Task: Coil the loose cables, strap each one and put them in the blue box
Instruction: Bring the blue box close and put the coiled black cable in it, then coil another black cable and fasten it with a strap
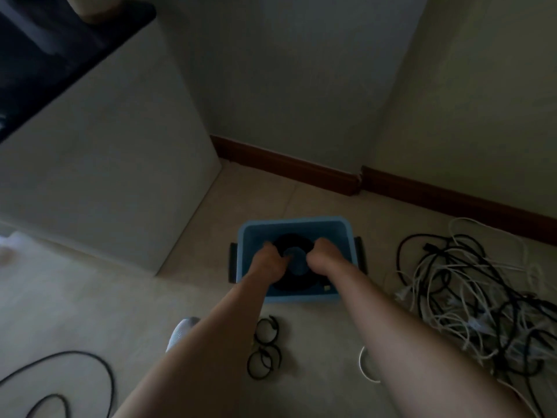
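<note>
The black coiled cable (294, 240) is held inside the blue box (301, 298), at lower centre, with the fingers of the left hand (267, 260) and right hand (324, 256) curled around its sides. At lower right, loose cables (470, 297) are heaped.

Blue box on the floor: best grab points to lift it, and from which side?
Grip the blue box by its two black side handles, left handle and right handle, one hand each, from the outer sides. It stands upright and open-topped, and the handles jut from opposite walls, so the lift should stay level. Left hand and right hand grip the black coil inside.
</note>
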`<move>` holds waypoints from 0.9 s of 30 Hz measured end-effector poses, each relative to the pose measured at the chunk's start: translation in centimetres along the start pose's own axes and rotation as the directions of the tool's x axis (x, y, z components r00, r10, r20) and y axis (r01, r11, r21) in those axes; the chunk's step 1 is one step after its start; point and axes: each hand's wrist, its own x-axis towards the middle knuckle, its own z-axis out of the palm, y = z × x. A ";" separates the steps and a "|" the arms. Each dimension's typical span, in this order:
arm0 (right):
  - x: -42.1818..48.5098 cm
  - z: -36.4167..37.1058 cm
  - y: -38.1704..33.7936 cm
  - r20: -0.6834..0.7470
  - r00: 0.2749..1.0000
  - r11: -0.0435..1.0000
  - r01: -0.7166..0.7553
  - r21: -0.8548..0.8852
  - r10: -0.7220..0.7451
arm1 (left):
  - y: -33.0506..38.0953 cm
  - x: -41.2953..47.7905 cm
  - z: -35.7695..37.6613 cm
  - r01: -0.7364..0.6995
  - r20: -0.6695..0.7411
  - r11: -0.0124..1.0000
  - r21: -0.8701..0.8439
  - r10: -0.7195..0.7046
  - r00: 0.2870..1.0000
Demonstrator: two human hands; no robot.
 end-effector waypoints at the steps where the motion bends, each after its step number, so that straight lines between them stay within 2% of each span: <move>1: -0.1 0.5 -0.2 -0.035 0.999 1.000 -0.003 -0.025 0.003 | 0.0 0.1 0.2 -0.009 -0.009 1.000 0.025 0.009 1.000; 3: -0.3 1.3 -0.2 -0.098 0.995 1.000 0.004 -0.020 -0.006 | -0.1 -0.4 0.3 -0.051 -0.058 0.995 0.081 0.056 0.997; 6: -1.7 1.4 -0.1 -0.200 0.976 0.995 0.098 0.026 -0.091 | -0.1 -1.8 -0.4 -0.124 -0.110 0.981 0.152 0.142 0.984; 12: -8.3 -3.0 2.0 -0.210 0.964 0.985 0.170 0.016 -0.163 | 2.8 -7.0 -2.7 -0.163 -0.122 0.972 0.172 0.185 0.975; 17: -14.5 -7.8 5.3 -0.305 0.941 0.982 0.176 0.063 -0.149 | 7.4 -13.0 -3.3 -0.291 0.027 0.932 0.217 0.293 0.956; 20: -17.3 -10.1 8.7 -0.341 0.936 0.993 0.108 0.054 -0.084 | 9.7 -16.1 -1.8 -0.363 0.081 0.892 0.268 0.354 0.932; 27: -20.9 -12.8 18.6 -0.381 0.921 0.992 -0.037 0.124 0.082 | 11.7 -19.2 5.4 -0.448 0.286 0.772 0.451 0.351 0.892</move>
